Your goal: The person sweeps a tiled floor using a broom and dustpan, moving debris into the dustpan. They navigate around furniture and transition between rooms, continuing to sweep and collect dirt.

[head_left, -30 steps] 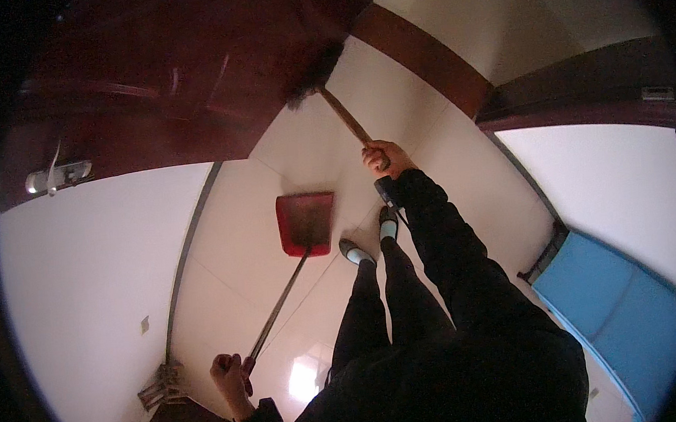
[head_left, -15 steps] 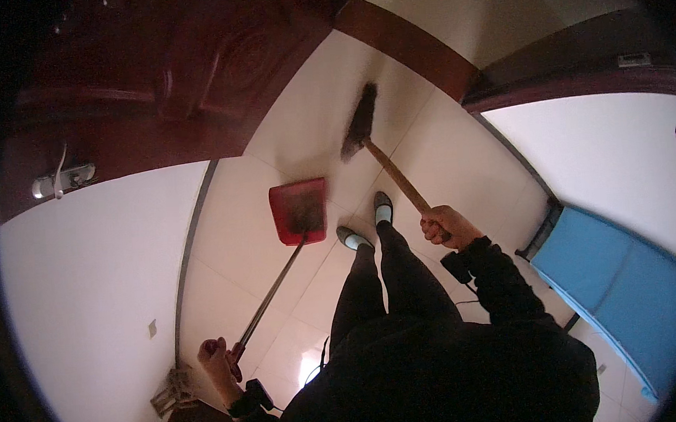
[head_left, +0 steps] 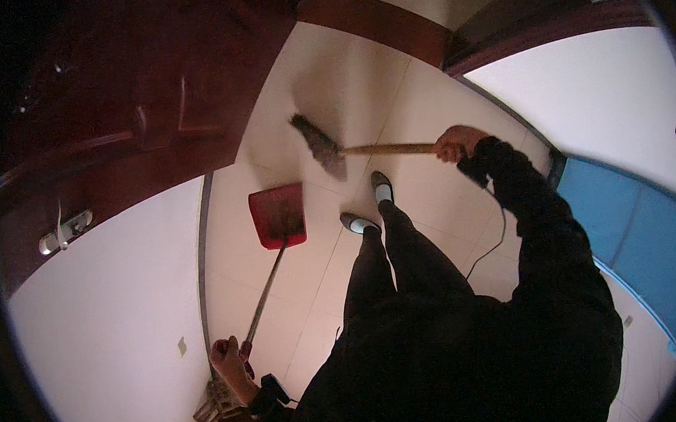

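My right hand [head_left: 461, 143] is wrapped round the wooden handle of a broom [head_left: 392, 148], held almost level across the view. The dark bristles of the broom head [head_left: 320, 146] lie at the floor, ahead of my feet and to the right of the open dark red door. My left hand [head_left: 229, 359] is closed at the top of a long-handled dustpan [head_left: 259, 222]. Its red pan rests on the tiles left of my feet, with its mouth facing away from me. Dark dirt or wear shows inside the pan, but I cannot tell which.
A dark red door [head_left: 120, 138] with a metal handle stands at the far left, beside a white wall [head_left: 107, 330]. To the right is a blue cloth-covered piece of furniture [head_left: 621, 211]. A small wooden stool [head_left: 216, 403] stands by my left hand. A brown threshold [head_left: 374, 16] crosses the floor ahead.
The broom head has swung to the left, toward the door, and its handle has turned from slanting to nearly level. My right hand has moved forward. The dustpan stays beside my feet.
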